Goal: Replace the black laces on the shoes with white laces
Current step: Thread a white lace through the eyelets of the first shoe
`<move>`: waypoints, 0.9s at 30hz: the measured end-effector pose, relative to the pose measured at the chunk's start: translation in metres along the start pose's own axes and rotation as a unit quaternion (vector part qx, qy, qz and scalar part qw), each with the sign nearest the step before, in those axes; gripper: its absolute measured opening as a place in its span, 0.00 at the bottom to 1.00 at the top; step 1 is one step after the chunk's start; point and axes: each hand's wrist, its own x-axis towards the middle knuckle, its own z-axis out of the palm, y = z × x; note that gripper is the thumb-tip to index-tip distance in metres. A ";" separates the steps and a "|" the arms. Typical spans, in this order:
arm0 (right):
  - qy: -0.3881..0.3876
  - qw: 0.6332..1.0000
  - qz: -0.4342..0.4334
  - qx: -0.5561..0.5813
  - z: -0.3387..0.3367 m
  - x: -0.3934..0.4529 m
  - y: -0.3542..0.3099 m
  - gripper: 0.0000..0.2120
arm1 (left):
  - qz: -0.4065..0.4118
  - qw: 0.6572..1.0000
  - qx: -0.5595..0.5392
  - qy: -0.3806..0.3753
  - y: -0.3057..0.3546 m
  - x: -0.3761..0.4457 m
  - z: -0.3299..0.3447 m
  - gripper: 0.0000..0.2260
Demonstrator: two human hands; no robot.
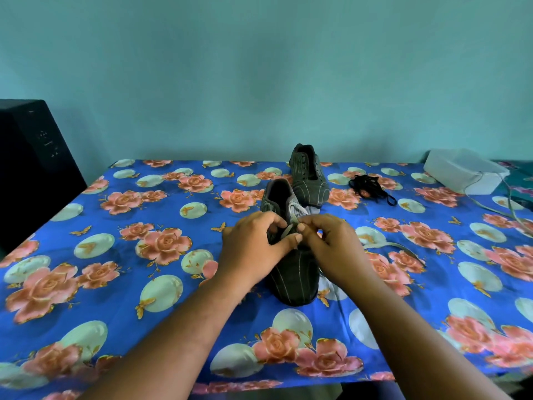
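Observation:
A dark striped shoe (pixel 294 278) stands in the middle of the table, toe towards me. A white lace (pixel 290 226) runs over its eyelets; one loose end (pixel 389 245) trails off to the right on the cloth. My left hand (pixel 253 246) and my right hand (pixel 331 243) meet over the shoe's tongue, both pinching the white lace. A second dark shoe (pixel 308 176) lies behind, without a lace. A heap of black laces (pixel 369 186) rests to its right.
The table wears a blue flowered cloth (pixel 144 226). A white box (pixel 464 171) with a cable sits at the far right edge. A black speaker-like box (pixel 28 157) stands at the left beside the table. A teal wall is behind.

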 end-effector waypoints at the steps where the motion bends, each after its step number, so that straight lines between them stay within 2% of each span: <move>1: -0.006 0.998 0.011 0.065 -0.002 0.002 -0.006 0.07 | 0.006 1.000 -0.004 -0.004 0.000 0.000 -0.001 0.19; 3: -0.059 0.977 0.034 0.202 -0.005 0.005 -0.020 0.10 | 0.016 1.000 0.006 -0.016 -0.002 0.002 -0.002 0.18; 4: -0.088 0.968 0.030 0.231 -0.007 0.007 -0.024 0.12 | 0.011 1.000 0.003 -0.021 -0.003 0.004 -0.002 0.17; 6: -0.104 0.972 -0.005 0.211 -0.010 0.009 -0.024 0.15 | -0.017 0.998 -0.064 -0.025 -0.004 0.008 -0.005 0.13; 9: -0.019 0.998 -0.042 0.032 -0.010 0.009 -0.014 0.13 | -0.085 0.972 -0.216 -0.025 -0.002 0.013 -0.019 0.10; 12: -0.076 0.980 -0.036 -0.179 -0.005 0.008 -0.003 0.14 | -0.147 0.930 -0.336 -0.042 0.000 0.016 -0.032 0.11; 15: -0.065 0.966 -0.044 -0.244 -0.003 0.008 -0.001 0.13 | -0.164 0.900 -0.401 -0.056 0.000 0.020 -0.037 0.11; 17: -0.049 0.962 -0.072 -0.259 -0.007 0.011 0.000 0.09 | -0.161 0.899 -0.402 -0.065 0.002 0.022 -0.041 0.11; 19: -0.049 0.983 -0.056 -0.169 -0.016 0.015 -0.003 0.04 | -0.148 0.906 -0.389 -0.070 0.006 0.024 -0.047 0.12; 21: -0.067 0.998 -0.015 -0.016 -0.030 0.021 -0.009 0.02 | -0.133 0.911 -0.384 -0.076 0.012 0.026 -0.052 0.12; 25: -0.135 0.971 0.066 0.185 -0.063 0.038 -0.032 0.07 | -0.121 0.913 -0.380 -0.086 0.032 0.033 -0.066 0.10; 27: -0.165 0.952 0.098 0.239 -0.076 0.046 -0.045 0.09 | -0.123 0.910 -0.385 -0.096 0.042 0.037 -0.074 0.10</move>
